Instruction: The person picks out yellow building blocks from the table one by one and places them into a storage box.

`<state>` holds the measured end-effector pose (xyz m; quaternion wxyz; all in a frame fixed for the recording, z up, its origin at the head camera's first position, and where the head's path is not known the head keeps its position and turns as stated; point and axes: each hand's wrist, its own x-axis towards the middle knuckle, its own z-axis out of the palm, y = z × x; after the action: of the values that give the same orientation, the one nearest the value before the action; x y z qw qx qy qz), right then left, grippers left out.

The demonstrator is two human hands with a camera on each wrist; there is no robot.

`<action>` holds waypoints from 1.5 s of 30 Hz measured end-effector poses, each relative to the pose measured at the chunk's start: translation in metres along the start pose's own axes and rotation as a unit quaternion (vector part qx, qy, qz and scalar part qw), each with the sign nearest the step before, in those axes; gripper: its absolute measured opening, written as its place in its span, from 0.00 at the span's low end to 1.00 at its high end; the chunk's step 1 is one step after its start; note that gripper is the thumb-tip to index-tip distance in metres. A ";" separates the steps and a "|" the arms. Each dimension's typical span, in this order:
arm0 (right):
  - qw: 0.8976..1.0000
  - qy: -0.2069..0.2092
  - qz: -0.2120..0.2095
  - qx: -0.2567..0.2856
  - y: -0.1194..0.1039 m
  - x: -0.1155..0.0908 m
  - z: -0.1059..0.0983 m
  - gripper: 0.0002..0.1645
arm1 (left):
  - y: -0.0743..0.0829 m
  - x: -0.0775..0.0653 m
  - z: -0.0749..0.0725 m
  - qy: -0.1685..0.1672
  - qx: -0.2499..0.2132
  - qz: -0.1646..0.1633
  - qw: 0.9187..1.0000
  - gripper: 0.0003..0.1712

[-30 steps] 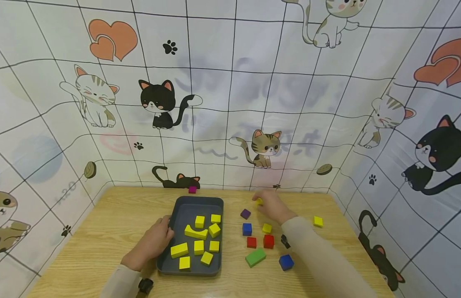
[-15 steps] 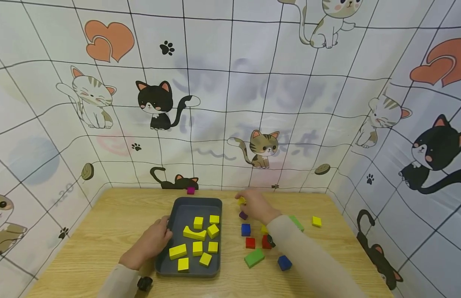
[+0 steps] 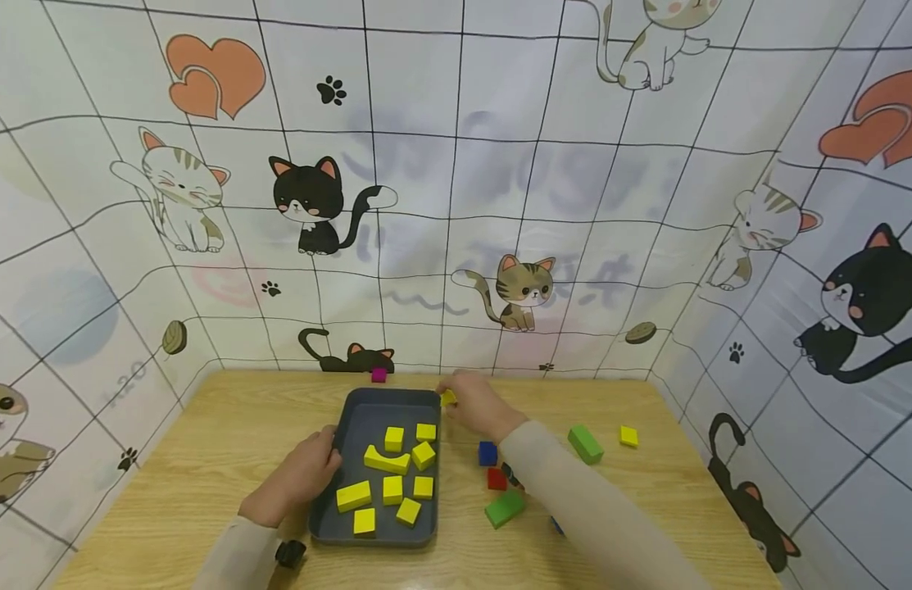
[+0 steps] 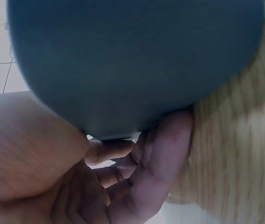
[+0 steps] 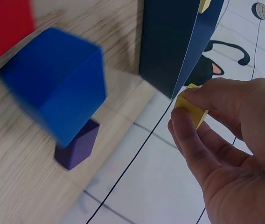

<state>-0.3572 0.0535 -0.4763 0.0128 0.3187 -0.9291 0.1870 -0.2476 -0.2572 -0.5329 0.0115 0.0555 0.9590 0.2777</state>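
1. The right hand [image 3: 481,407] is pinching a small yellow block [image 5: 196,112] between thumb and fingertips. Narrow grip, and the fingers are covering enough that I can't tell its full shape.
2. That block is being held right by the far right corner of the grey tray [image 3: 385,406]. Can't tell whether it's touching the rim.
3. Handling-wise it's looking light, stiff and pretty tough to me, maybe slightly slick. I'd be pinching it by opposite flat faces.
4. The left hand [image 3: 301,471] is gripping the tray's left side. Tray's seeming light and rigid too, so that edge is giving a decent hold.
5. Inside it, nine yellow blocks [image 3: 392,490] are lying scattered, one with a curved dip.
6. To the right, a blue block [image 3: 488,453], a red block [image 3: 496,478] and two green blocks [image 3: 505,509] are sitting on the table [image 3: 492,565].
7. The right wrist view is showing a purple block [image 5: 79,145] near the blue one, which the head view isn't. The left wrist view is catching fingers tucking against the tray's outside, which the head view is mostly hiding.
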 end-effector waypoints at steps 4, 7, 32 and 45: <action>1.000 -0.008 -0.002 -0.009 -0.010 0.007 0.004 0.19 | 0.000 0.001 0.001 0.003 0.002 0.004 1.000 0.30; 1.000 -0.012 -0.006 -0.012 -0.016 0.012 0.007 0.19 | -0.002 0.002 0.002 0.005 0.003 0.006 1.000 0.30; 0.997 -0.032 -0.031 -0.062 -0.023 0.027 0.020 0.18 | 0.002 0.000 0.003 0.005 0.005 -0.007 1.000 0.30; 0.997 -0.027 -0.041 -0.065 -0.022 0.027 0.021 0.17 | 0.001 0.000 0.004 0.002 0.005 -0.013 1.000 0.29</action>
<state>-0.3634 0.0142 -0.4842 0.0164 0.3597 -0.9255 0.1171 -0.2476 -0.2540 -0.5358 0.0130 0.0421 0.9611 0.2728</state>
